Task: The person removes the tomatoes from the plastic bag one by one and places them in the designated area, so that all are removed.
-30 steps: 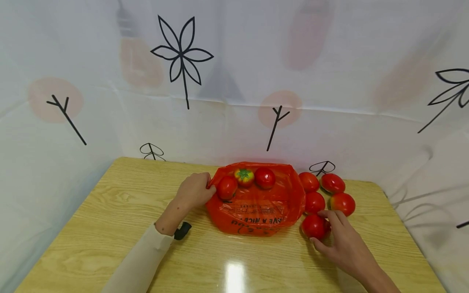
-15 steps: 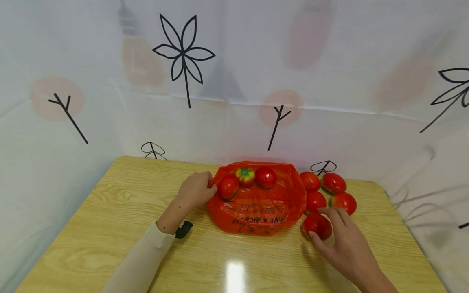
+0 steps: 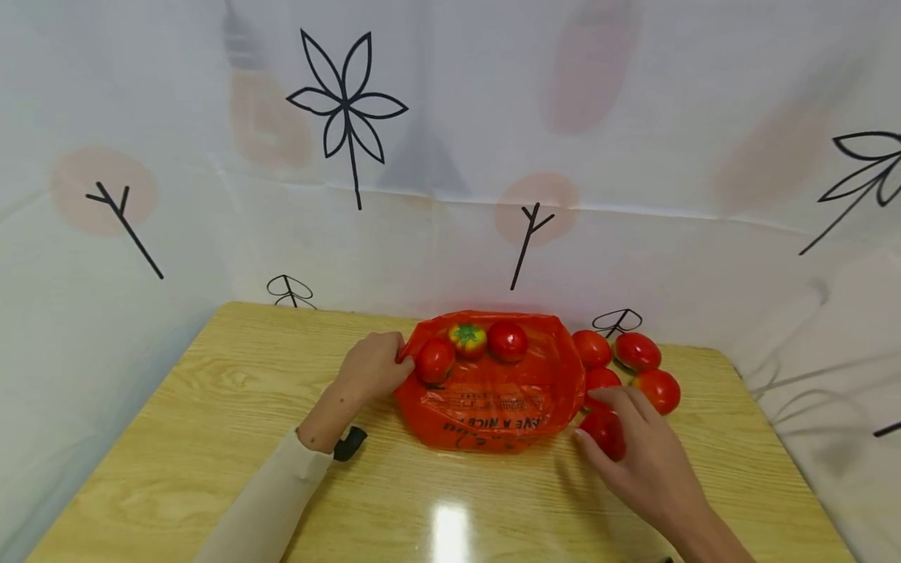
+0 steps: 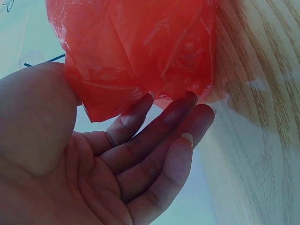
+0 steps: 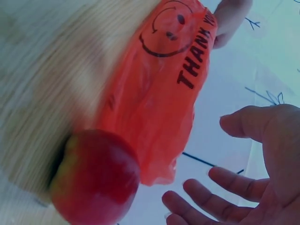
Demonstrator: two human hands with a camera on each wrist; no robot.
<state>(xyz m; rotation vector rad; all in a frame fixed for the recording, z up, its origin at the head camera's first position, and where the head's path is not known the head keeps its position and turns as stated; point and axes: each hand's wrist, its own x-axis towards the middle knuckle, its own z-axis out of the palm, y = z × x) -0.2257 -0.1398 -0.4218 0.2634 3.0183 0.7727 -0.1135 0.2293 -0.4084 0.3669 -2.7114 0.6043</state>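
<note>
Wooden table [image 3: 176, 430], patterned cloth [image 3: 457, 258] beyond. Red bag [image 3: 486, 434] far centre, mouth up, long axis left-right. My left hand [image 3: 373, 366] grips its left rim; right hand [image 3: 644, 453], fingers spread, at nearest tomato [image 3: 607, 430].

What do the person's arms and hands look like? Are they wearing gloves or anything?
No gloves: the left hand and the right hand are both bare. On the left, a plain cream sleeve ends short of the wrist, with a small black piece beside it. No sleeve shows on the right forearm.
</note>
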